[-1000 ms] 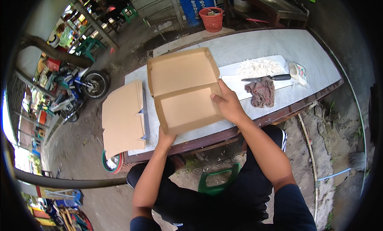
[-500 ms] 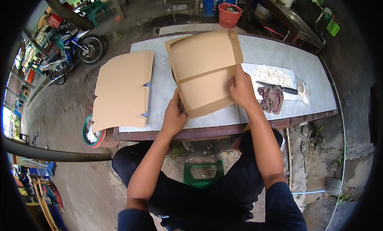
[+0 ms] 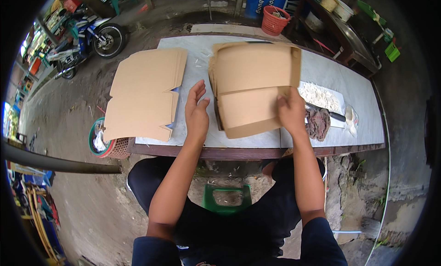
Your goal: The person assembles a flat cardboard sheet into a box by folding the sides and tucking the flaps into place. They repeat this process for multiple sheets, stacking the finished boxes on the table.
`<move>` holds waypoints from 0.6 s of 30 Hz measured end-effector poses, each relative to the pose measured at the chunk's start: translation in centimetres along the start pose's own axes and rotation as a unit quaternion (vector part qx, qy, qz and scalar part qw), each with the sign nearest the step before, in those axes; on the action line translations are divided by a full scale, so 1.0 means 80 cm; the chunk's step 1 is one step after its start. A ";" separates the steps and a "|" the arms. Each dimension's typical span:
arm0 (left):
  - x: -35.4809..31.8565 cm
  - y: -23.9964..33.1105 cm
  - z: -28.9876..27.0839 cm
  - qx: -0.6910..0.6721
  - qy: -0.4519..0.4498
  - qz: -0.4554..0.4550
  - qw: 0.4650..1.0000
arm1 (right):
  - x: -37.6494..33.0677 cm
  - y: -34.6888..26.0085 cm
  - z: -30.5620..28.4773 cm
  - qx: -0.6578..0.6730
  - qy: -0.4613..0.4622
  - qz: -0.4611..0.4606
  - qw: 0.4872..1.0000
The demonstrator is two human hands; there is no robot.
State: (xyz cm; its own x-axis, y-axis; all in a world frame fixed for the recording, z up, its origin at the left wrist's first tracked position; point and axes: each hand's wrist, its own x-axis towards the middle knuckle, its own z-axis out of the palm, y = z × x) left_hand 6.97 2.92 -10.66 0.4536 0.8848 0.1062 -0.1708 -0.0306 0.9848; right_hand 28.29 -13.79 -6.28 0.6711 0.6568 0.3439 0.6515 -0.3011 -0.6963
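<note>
A brown cardboard box (image 3: pixel 255 68) with its lid spread back and its side walls raised is held over the middle of the table. My right hand (image 3: pixel 291 111) grips its right side near the fold, thumb inside and fingers hidden behind the wall. Off the box's left side, my left hand (image 3: pixel 198 113) is apart from it, fingers stretched and holding nothing. To the left of that hand lies a stack of flat, cut cardboard blanks (image 3: pixel 142 93), overhanging the table's left edge.
On the table's right are white shreds (image 3: pixel 321 96) on a white sheet, a black-handled knife (image 3: pixel 337 116), a crumpled dark cloth (image 3: pixel 317 123) and a plastic bag (image 3: pixel 351 119). A waste basket (image 3: pixel 98 137) stands at the left, a red basket (image 3: pixel 274 21) beyond the table.
My left hand has let go of the box and opened beside it. The box has shifted a little to the right in my right hand, and the view has turned slightly.
</note>
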 end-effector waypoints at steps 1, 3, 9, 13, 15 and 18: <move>0.012 -0.007 0.004 -0.017 -0.005 0.006 1.000 | -0.003 0.007 -0.011 0.027 0.033 -0.034 0.999; 0.020 0.002 0.014 -0.061 -0.029 -0.037 0.997 | -0.006 0.018 -0.014 0.050 0.066 -0.067 0.994; 0.036 -0.026 0.020 -0.155 -0.112 0.020 0.981 | -0.009 -0.006 -0.005 -0.034 0.052 -0.040 0.997; 0.034 -0.023 0.028 -0.160 -0.089 0.032 0.983 | -0.008 -0.005 -0.005 -0.097 0.050 -0.029 0.994; 0.034 -0.023 0.035 -0.154 -0.070 0.028 0.985 | -0.006 -0.006 -0.004 -0.111 0.055 -0.028 0.992; 0.036 -0.031 0.040 -0.123 -0.040 0.024 0.991 | -0.004 -0.019 0.003 -0.117 0.068 -0.030 0.990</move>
State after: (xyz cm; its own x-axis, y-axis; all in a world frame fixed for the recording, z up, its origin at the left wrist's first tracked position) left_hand 11.46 4.03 -12.40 0.5066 0.8447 0.1728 -0.3984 0.0516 0.9158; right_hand 27.02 -13.35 -5.46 0.6592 0.5838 0.4739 0.7456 -0.4258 -0.5125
